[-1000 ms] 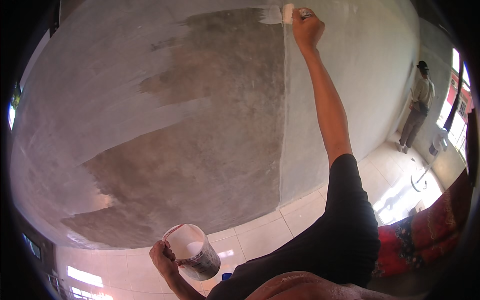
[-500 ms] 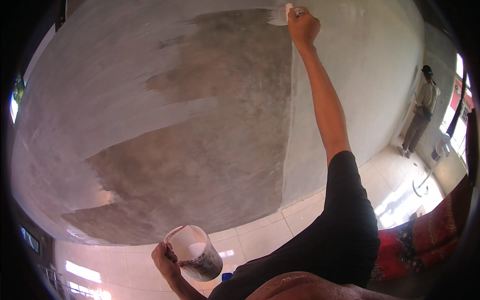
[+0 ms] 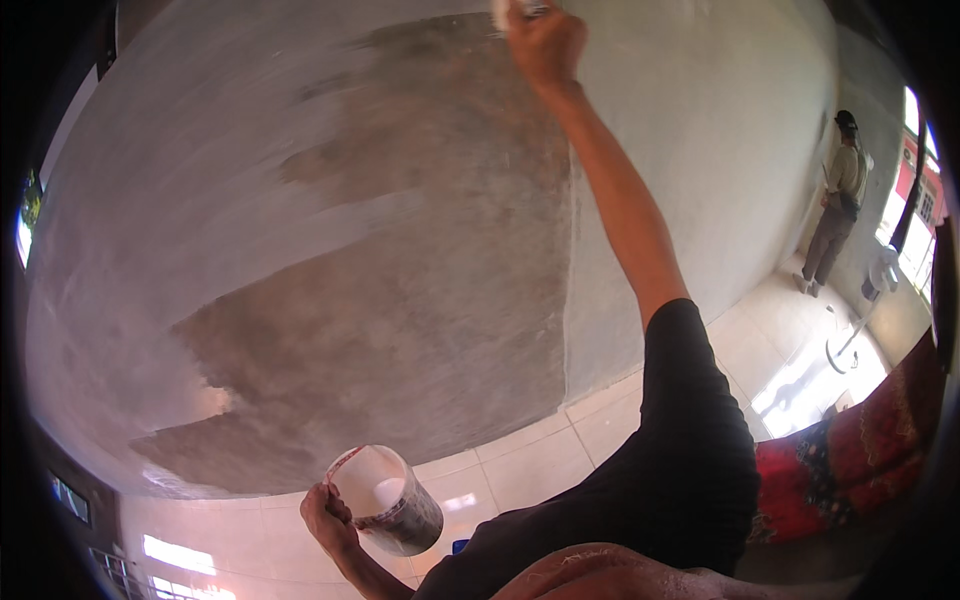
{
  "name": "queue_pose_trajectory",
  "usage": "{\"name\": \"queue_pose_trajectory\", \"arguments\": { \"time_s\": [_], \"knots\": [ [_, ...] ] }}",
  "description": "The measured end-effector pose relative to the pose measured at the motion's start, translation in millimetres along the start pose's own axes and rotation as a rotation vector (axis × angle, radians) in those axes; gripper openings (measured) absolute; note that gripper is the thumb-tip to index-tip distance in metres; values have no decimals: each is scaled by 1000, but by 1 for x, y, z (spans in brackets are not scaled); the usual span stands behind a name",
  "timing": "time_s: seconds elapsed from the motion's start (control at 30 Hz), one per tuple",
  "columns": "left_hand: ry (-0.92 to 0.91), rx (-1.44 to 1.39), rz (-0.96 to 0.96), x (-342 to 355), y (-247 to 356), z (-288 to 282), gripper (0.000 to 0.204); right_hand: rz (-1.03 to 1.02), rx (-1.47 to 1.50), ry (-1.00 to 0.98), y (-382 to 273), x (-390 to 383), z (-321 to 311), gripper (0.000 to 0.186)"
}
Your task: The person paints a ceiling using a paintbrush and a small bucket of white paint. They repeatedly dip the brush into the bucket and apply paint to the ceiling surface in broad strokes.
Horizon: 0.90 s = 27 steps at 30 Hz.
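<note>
High on the wall (image 3: 450, 260), my right hand (image 3: 548, 48) is closed round a paintbrush (image 3: 502, 14), partly cut off by the top edge and a little blurred. Pale grey coating covers the wall's left side; a darker brown-grey bare patch spreads below the brush, and a straight vertical seam bounds it at the right. Low in front of me, my left hand (image 3: 328, 517) grips the rim of a smeared plastic bucket (image 3: 408, 522). The bucket tilts slightly and holds whitish liquid paint (image 3: 388, 492).
Pale floor tiles (image 3: 535, 455) run along the wall's foot. A person (image 3: 845, 200) stands facing the far right wall, near a pole-like tool (image 3: 858, 335) and bright windows. Red patterned cloth (image 3: 860, 460) lies at my right. Window light falls on the floor at lower left.
My right hand and the paintbrush have swept left and slightly up along the top of the dark patch. The left hand still holds the bucket in nearly the same place.
</note>
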<state>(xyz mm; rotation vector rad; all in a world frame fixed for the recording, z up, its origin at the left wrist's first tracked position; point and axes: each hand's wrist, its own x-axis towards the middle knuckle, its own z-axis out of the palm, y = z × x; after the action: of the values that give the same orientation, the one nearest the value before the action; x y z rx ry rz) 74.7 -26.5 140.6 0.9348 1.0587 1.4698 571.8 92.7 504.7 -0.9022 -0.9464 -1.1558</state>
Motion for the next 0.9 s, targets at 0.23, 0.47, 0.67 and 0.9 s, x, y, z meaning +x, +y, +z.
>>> {"name": "queue_pose_trajectory", "arguments": {
  "time_s": [0.23, 0.47, 0.67, 0.9],
  "knots": [
    [-20, 4, -34, 0, 2, 3, 24, 76, -325, -118, 73, 7, -14, 28],
    [-19, -16, -40, 1, 1, -8, 23, -15, -142, -208, -13, -37, 53, 28],
    [-11, -10, -46, -7, 8, -12, 23, 115, 478, -212, -86, -47, 64, 18],
    [19, 15, -24, -11, 15, -2, 23, 132, 153, 36, 21, -39, 85, 28]
  ]
}}
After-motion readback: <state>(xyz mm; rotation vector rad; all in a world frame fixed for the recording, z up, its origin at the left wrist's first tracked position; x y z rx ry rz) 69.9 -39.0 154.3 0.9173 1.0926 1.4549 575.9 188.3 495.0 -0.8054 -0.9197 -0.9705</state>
